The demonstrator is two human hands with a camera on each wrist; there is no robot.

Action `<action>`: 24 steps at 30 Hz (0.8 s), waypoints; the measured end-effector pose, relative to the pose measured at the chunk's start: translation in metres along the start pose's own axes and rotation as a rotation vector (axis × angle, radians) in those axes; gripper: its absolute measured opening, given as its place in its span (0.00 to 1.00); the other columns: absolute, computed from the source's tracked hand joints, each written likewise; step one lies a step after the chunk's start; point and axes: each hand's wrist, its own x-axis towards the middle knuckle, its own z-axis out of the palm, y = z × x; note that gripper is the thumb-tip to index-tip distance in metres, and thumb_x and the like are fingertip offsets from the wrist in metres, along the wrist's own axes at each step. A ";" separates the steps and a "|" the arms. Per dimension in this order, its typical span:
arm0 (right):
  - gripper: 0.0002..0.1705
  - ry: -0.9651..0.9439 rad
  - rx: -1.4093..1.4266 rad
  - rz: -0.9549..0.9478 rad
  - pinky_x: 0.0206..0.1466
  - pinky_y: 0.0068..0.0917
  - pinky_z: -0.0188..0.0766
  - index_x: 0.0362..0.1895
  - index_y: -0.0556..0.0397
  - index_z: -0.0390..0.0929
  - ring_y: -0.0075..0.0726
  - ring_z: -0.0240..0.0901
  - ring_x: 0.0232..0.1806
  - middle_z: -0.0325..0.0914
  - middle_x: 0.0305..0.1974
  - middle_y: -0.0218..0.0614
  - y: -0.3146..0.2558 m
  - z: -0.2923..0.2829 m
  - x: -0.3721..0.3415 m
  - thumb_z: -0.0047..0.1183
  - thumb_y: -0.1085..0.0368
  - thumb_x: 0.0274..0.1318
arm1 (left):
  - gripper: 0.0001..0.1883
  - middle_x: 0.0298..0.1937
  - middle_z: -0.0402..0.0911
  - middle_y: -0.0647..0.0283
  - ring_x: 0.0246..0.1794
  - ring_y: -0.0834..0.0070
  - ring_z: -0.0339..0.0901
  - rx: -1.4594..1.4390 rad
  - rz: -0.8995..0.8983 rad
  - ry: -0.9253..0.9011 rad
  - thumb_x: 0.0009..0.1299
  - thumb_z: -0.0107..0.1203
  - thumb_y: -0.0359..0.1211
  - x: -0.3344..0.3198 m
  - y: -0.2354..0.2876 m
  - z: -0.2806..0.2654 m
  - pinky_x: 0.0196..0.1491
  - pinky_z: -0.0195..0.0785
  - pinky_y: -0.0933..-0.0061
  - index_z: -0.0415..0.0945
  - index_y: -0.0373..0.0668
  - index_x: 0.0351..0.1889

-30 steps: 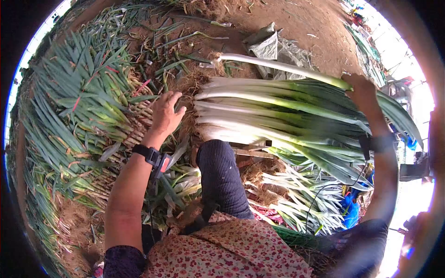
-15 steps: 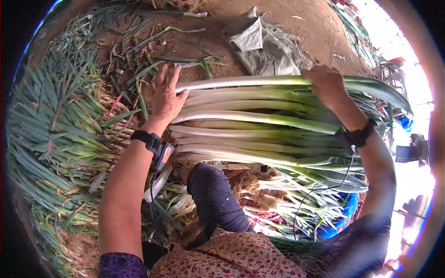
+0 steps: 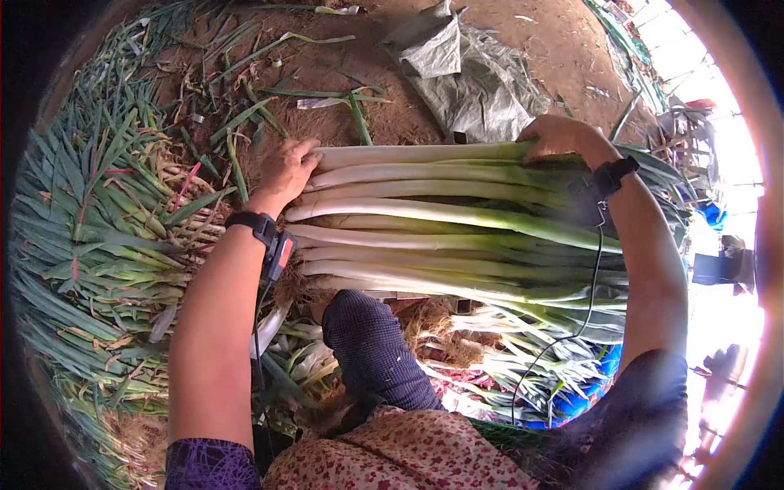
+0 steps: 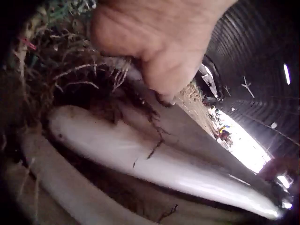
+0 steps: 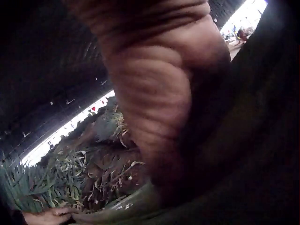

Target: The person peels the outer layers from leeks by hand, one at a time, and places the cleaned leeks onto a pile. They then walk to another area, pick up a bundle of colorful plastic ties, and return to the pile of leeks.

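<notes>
A row of long leeks (image 3: 441, 239) lies side by side in front of the person, white root ends left, green leaves right. Along its far edge runs one leek (image 3: 425, 154). My left hand (image 3: 286, 169) is at that leek's root end, fingers bent round it. Toward the green part, my right hand (image 3: 569, 139) grips the same leek, its fingertips hidden on the far side. In the left wrist view, the thumb of the left hand (image 4: 159, 47) points down close over white stalks (image 4: 145, 157) and roots. Deep shadow covers much of the right wrist view.
On the left spreads a big heap of leeks (image 3: 98, 237) with leaves on. Crumpled grey sheeting (image 3: 482, 77) lies on the soil beyond the row. The person's knee (image 3: 371, 347) is near the row's front edge, with more leeks (image 3: 506, 343) and blue plastic (image 3: 608, 367) to its right.
The leek came down from above the row to its far edge. My left hand moved from spread fingers to bent ones at the root end; my right hand moved left and inward.
</notes>
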 end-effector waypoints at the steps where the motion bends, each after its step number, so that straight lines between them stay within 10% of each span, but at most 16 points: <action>1: 0.27 -0.008 -0.006 0.007 0.47 0.37 0.69 0.47 0.44 0.77 0.41 0.75 0.43 0.79 0.41 0.36 0.001 -0.001 0.003 0.60 0.50 0.40 | 0.18 0.48 0.73 0.51 0.51 0.56 0.69 -0.004 -0.008 -0.030 0.63 0.53 0.39 0.003 0.000 -0.002 0.53 0.63 0.62 0.73 0.46 0.51; 24: 0.26 -0.056 0.292 -0.030 0.47 0.35 0.69 0.44 0.55 0.77 0.37 0.75 0.39 0.80 0.39 0.40 0.025 0.016 0.021 0.59 0.55 0.39 | 0.15 0.49 0.69 0.54 0.47 0.54 0.70 0.096 0.013 0.161 0.64 0.52 0.36 -0.014 -0.001 0.018 0.50 0.65 0.60 0.73 0.45 0.49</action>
